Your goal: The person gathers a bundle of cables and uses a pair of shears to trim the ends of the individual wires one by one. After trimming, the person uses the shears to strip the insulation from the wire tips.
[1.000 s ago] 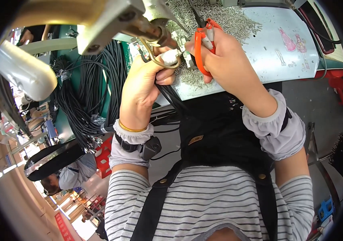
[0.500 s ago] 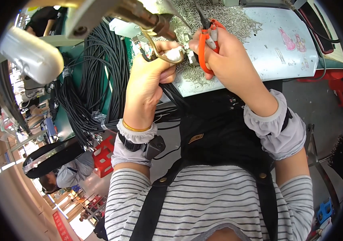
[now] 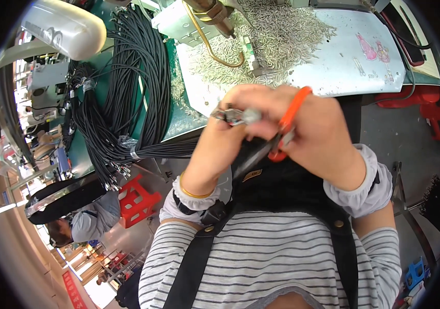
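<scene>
My left hand (image 3: 219, 141) is closed on small silvery metal connectors (image 3: 233, 115) whose edges show between the fingers; any cable behind them is hidden. My right hand (image 3: 320, 131) is closed on an orange-handled tool (image 3: 293, 110), like scissors or pliers. Its long metal jaws, smeared by motion, point down and left across my black apron (image 3: 292, 185). The right fingers meet the left hand at the connectors. Both hands are together in front of the table's near edge. Beyond them is the machine's metal nozzle-like head (image 3: 217, 18), apart from my hands.
Silvery pins (image 3: 282, 41) lie heaped on the pale metal plate (image 3: 328, 77), around a small fixture block (image 3: 251, 54). A curved brass-coloured tube (image 3: 211, 50) hangs there. Bundled black cables (image 3: 145, 77) fill the left side. A red stool (image 3: 136, 198) and another person (image 3: 94, 219) are lower left.
Both hands have drawn back toward my body from the fixture under the machine head. The tool has swung from pointing away to pointing down and left. The view has shifted slightly.
</scene>
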`<action>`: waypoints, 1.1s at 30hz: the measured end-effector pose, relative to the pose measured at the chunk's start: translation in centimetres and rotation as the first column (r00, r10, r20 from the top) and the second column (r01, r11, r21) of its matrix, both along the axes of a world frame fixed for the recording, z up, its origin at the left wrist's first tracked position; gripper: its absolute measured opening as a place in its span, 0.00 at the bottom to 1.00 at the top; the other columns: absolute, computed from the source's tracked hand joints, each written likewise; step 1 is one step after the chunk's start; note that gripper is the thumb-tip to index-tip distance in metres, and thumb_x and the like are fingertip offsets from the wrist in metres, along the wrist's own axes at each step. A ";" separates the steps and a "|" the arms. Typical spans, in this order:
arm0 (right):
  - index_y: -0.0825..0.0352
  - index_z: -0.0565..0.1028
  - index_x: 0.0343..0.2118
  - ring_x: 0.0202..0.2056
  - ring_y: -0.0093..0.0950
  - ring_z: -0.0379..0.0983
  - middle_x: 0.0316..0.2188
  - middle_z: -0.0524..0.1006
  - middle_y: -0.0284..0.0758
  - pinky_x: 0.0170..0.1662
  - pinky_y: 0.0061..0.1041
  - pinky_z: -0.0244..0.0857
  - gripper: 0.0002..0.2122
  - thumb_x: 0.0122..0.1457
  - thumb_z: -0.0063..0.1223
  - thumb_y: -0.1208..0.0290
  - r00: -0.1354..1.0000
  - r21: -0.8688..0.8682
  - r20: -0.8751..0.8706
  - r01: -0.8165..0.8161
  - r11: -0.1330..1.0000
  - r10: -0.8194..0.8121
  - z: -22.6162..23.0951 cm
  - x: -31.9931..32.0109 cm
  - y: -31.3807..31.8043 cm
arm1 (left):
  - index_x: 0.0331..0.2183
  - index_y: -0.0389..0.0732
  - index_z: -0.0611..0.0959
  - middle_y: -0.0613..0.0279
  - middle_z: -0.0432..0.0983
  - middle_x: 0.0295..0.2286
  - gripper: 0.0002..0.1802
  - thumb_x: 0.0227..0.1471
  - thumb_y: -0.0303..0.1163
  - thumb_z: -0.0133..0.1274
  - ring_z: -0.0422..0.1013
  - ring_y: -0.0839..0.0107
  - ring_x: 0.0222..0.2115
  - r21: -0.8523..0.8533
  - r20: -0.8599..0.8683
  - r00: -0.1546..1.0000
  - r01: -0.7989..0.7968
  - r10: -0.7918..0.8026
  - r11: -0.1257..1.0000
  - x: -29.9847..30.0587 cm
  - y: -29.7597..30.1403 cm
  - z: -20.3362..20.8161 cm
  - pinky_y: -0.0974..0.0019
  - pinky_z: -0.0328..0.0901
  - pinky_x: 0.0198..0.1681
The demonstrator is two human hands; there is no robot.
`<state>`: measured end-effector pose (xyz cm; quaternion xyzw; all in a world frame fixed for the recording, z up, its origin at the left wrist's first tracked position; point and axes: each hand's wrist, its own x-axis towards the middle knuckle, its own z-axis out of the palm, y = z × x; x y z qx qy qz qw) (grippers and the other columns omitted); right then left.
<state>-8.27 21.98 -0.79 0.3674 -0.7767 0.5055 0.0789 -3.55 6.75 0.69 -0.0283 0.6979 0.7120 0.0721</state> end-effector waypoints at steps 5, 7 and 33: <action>0.71 0.71 0.29 0.23 0.17 0.67 0.18 0.69 0.29 0.25 0.14 0.61 0.05 0.48 0.53 0.81 0.915 -0.147 0.379 -0.092 0.985 0.142 0.2 -0.6 0.4 | 0.36 0.35 0.70 0.63 0.70 0.31 0.10 0.48 0.20 0.46 0.67 0.78 0.28 -0.071 0.066 0.998 -0.005 0.010 0.997 1.2 0.4 0.2 0.76 0.62 0.33; 0.71 0.71 0.28 0.22 0.17 0.67 0.18 0.70 0.29 0.24 0.14 0.60 0.04 0.48 0.53 0.81 0.827 -0.189 0.545 -0.044 0.981 0.142 0.9 -0.6 0.5 | 0.36 0.35 0.71 0.63 0.70 0.31 0.10 0.48 0.20 0.47 0.67 0.78 0.27 0.053 0.108 0.994 0.005 -0.010 0.999 1.2 -0.4 0.0 0.76 0.62 0.33; 0.66 0.74 0.29 0.16 0.18 0.67 0.34 0.76 0.39 0.15 0.13 0.57 0.06 0.46 0.54 0.79 0.876 -0.061 -0.468 0.099 0.993 -0.116 -2.9 0.3 -0.2 | 0.38 0.37 0.66 0.59 0.69 0.18 0.14 0.46 0.23 0.45 0.57 0.80 0.10 0.603 0.356 0.933 -0.186 -0.053 0.776 1.1 -1.6 0.0 0.79 0.47 0.11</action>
